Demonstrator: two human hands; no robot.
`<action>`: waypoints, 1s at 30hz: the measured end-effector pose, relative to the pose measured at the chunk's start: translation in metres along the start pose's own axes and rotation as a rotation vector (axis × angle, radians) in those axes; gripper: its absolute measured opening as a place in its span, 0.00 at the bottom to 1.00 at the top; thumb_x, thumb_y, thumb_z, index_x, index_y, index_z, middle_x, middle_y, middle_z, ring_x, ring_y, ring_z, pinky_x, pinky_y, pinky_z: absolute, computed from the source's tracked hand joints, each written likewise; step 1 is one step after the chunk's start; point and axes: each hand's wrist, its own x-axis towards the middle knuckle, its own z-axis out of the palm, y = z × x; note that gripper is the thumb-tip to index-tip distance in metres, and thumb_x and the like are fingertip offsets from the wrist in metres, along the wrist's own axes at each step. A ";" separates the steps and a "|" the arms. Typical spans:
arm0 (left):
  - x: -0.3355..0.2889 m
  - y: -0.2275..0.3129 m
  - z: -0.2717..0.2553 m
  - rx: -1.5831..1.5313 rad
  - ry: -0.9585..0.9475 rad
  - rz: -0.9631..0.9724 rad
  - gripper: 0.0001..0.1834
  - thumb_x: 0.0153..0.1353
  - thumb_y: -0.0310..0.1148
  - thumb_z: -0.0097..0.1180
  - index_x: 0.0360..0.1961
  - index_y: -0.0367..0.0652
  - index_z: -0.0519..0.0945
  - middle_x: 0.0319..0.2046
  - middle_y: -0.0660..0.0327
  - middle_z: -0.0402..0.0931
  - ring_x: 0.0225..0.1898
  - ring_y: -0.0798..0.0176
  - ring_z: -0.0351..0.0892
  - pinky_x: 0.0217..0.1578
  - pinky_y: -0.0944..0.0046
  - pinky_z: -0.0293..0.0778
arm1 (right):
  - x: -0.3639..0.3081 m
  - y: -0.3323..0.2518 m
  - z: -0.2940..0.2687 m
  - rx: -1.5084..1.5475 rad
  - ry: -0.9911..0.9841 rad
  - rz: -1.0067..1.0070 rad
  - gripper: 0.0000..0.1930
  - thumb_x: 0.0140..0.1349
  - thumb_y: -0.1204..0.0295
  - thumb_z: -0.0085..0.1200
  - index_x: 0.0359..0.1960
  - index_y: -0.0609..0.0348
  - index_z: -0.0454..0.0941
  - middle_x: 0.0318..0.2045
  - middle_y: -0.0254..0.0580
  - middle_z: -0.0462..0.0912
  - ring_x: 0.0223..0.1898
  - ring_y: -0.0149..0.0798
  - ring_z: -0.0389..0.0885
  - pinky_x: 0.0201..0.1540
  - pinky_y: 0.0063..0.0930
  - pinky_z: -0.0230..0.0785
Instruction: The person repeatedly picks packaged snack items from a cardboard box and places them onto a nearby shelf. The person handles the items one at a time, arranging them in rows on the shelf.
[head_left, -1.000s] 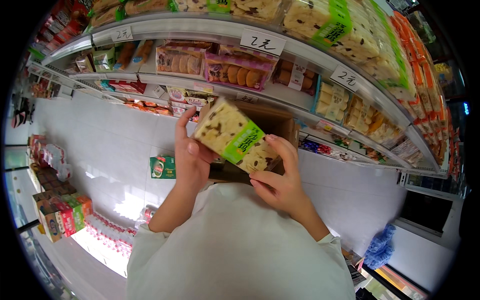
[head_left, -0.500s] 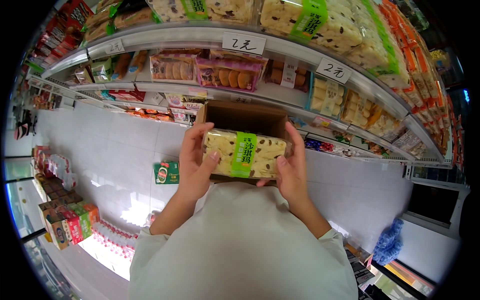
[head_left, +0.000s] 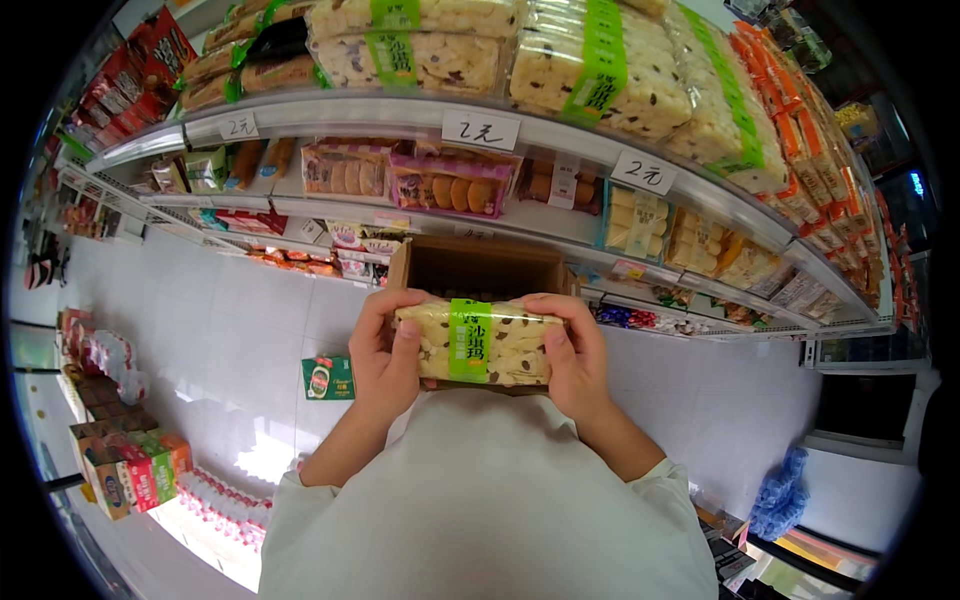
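Observation:
Between my two hands is a clear-wrapped packet of sachima (head_left: 515, 345), pale yellow with dark raisins and a green label band. My left hand (head_left: 388, 350) grips its left end, thumb on the front face. At the right end my right hand (head_left: 572, 350) grips it the same way. Just behind the packet is an open brown cardboard box (head_left: 400, 265), its dark inside partly visible; what lies within I cannot make out. Similar sachima packets (head_left: 420, 65) are stacked on the upper shelf ahead of me.
The curved white shelf edge (head_left: 360, 108) spans the view above the box. Lower tiers hold purple-edged pastry packs (head_left: 450, 185) and pale bread rolls (head_left: 635, 220). A green carton (head_left: 328, 378) lies on the floor at left. Colourful cartons (head_left: 135, 465) and a blue bundle (head_left: 780, 495) stand farther off.
The shelves and floor have shifted slightly downward in view. Both hands, still on the packet, have moved a little down and it has tilted, with the right fingers now curled over its top edge.

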 end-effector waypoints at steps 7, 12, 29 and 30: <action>0.006 0.010 0.003 0.009 0.000 0.049 0.15 0.77 0.35 0.51 0.58 0.37 0.74 0.56 0.54 0.75 0.53 0.64 0.76 0.54 0.64 0.74 | 0.035 -0.059 0.000 -1.159 -0.220 -0.784 0.35 0.53 0.59 0.70 0.65 0.44 0.74 0.65 0.50 0.74 0.65 0.57 0.74 0.66 0.57 0.66; 0.015 0.031 0.008 0.018 -0.107 0.292 0.25 0.78 0.39 0.49 0.68 0.38 0.63 0.58 0.49 0.73 0.55 0.57 0.78 0.51 0.59 0.78 | 0.053 -0.099 0.023 -1.535 -0.476 -0.971 0.33 0.49 0.60 0.70 0.62 0.30 0.79 0.59 0.45 0.78 0.58 0.49 0.78 0.59 0.53 0.73; -0.015 0.036 -0.027 -0.193 -0.092 0.212 0.22 0.75 0.33 0.51 0.66 0.37 0.67 0.58 0.48 0.75 0.49 0.57 0.84 0.44 0.62 0.82 | 0.248 -0.263 -0.058 -1.620 -0.243 -0.419 0.46 0.52 0.77 0.71 0.75 0.39 0.65 0.58 0.44 0.80 0.51 0.43 0.80 0.54 0.42 0.76; -0.016 0.036 -0.028 -0.177 -0.087 0.196 0.21 0.75 0.31 0.51 0.65 0.37 0.68 0.58 0.49 0.75 0.49 0.57 0.84 0.45 0.63 0.82 | 0.260 -0.261 -0.060 -1.601 -0.256 -0.359 0.46 0.53 0.77 0.70 0.75 0.40 0.65 0.57 0.44 0.81 0.51 0.42 0.80 0.54 0.41 0.76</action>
